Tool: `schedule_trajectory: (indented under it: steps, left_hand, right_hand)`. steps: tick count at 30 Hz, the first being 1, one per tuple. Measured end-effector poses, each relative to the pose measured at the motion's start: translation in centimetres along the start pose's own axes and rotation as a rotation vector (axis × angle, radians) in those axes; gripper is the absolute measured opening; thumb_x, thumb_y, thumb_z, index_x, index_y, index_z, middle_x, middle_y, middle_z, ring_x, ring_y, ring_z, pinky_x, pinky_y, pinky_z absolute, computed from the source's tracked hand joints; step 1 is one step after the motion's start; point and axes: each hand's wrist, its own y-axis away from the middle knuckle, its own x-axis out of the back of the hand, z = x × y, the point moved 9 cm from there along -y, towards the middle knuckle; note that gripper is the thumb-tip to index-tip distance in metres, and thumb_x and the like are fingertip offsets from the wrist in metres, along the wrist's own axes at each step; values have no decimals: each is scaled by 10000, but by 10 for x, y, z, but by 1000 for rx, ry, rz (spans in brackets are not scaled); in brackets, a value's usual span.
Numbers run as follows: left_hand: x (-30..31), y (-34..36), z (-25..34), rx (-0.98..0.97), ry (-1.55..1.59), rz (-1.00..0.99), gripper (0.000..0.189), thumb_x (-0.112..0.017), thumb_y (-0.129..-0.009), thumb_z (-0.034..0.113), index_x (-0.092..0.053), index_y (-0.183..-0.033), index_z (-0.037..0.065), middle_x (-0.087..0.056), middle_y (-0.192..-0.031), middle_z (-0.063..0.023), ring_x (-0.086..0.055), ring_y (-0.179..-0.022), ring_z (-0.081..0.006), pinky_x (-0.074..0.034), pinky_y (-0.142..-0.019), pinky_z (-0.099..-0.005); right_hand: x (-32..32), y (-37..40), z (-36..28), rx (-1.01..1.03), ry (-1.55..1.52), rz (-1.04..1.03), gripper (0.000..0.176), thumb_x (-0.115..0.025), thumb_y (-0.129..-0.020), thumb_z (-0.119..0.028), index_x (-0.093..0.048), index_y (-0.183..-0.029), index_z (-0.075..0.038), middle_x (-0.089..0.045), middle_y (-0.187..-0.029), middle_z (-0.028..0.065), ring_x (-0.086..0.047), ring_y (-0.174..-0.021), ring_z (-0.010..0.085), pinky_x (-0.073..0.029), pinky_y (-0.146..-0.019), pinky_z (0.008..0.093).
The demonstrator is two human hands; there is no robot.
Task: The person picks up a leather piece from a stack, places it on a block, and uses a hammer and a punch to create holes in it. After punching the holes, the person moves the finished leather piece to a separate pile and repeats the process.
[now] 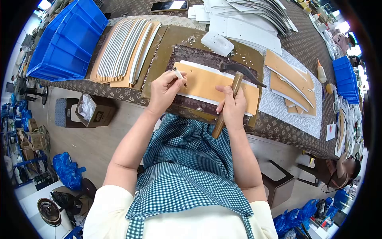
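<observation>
Bright, even light falls over the patterned brown cloth-covered counter [115, 91], with only soft shadows. At the right edge, 2 or more white patches of glare blow out. The glossy blue plastic crate [69, 40] and black rectangular phone [169, 5] carry pale reflections. Wide-angle distortion bends the borders, where black vignetting closes in; the centre looks fairly sharp, the margins softer.
</observation>
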Motion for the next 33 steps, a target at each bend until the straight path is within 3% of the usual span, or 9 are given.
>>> schedule_trajectory:
  steps: [13, 18, 19, 22, 24, 25, 28, 30, 33]
  left_hand:
    - [-3, 6, 11, -113, -136, -26, 124, -721, -874, 62, -723, -987, 10, -699, -904, -72, -673, -763, -116, -539, -656, -249]
    - [-9, 7, 23, -260, -298, -63, 119, -725, -863, 49, -719, -977, 18, -685, -874, -51, -652, -728, -110, -505, -628, -241]
    - [-10, 7, 25, -297, -328, -58, 107, -725, -855, 44, -717, -960, 22, -679, -854, -50, -645, -707, -115, -500, -616, -250]
    - [-11, 7, 30, -357, -318, -31, 79, -721, -845, 43, -705, -921, 29, -659, -822, -51, -632, -680, -143, -500, -608, -272]
    - [-10, 8, 29, -357, -330, -25, 76, -724, -841, 50, -702, -912, 36, -659, -825, -53, -629, -678, -160, -500, -606, -278]
    - [-10, 8, 28, -356, -334, -18, 74, -725, -839, 54, -701, -908, 39, -659, -826, -54, -627, -678, -168, -499, -605, -281]
    - [-8, 8, 28, -355, -328, -14, 71, -730, -839, 72, -700, -899, 48, -658, -825, -58, -623, -679, -182, -499, -603, -291]
    - [-9, 8, 28, -354, -310, -13, 107, -743, -830, 100, -702, -919, 58, -615, -756, -66, -604, -685, -232, -497, -615, -346]
    - [-8, 9, 29, -401, -274, 20, 114, -746, -828, 111, -687, -909, 56, -608, -749, -70, -601, -682, -246, -496, -616, -354]
  right_hand:
    - [1, 0, -2, 11, 34, 3, 228, -509, -1029, -214, -514, -1007, 12, -722, -925, 134, -561, -442, 123, -463, -430, 263]
    - [-7, -2, -4, 1, 188, -133, 247, -542, -1014, -241, -532, -951, -3, -679, -758, 94, -565, -444, 128, -451, -434, 279]
    - [-13, -1, -14, -10, 248, -190, 252, -553, -1009, -245, -537, -935, -5, -662, -717, 86, -566, -445, 133, -449, -437, 287]
    - [-37, -3, -96, 295, 400, -375, 228, -612, -975, -229, -573, -926, -10, -573, -611, 64, -553, -493, 133, -431, -473, 318]
    - [-49, 11, -171, 285, 228, -399, 192, -630, -983, -204, -588, -947, -20, -544, -621, 3, -484, -514, 52, -380, -460, 241]
    - [-53, 21, -211, 477, 167, -417, 180, -541, -1016, -178, -579, -1064, -8, -506, -665, -3, -429, -438, 31, -338, -403, 180]
    - [-56, 44, -268, 693, -91, -402, 235, -483, -1045, -226, -557, -1066, -3, -475, -638, -4, -396, -409, 32, -291, -349, 188]
    - [-60, 46, -251, 674, 65, -375, 228, -548, -1009, -213, -558, -1030, 14, -551, -688, 89, -516, -521, 142, -391, -472, 272]
    - [-68, 25, -161, 420, 777, -471, 236, -611, -961, -195, -563, -985, 35, -626, -751, 216, -645, -671, 311, -493, -617, 387]
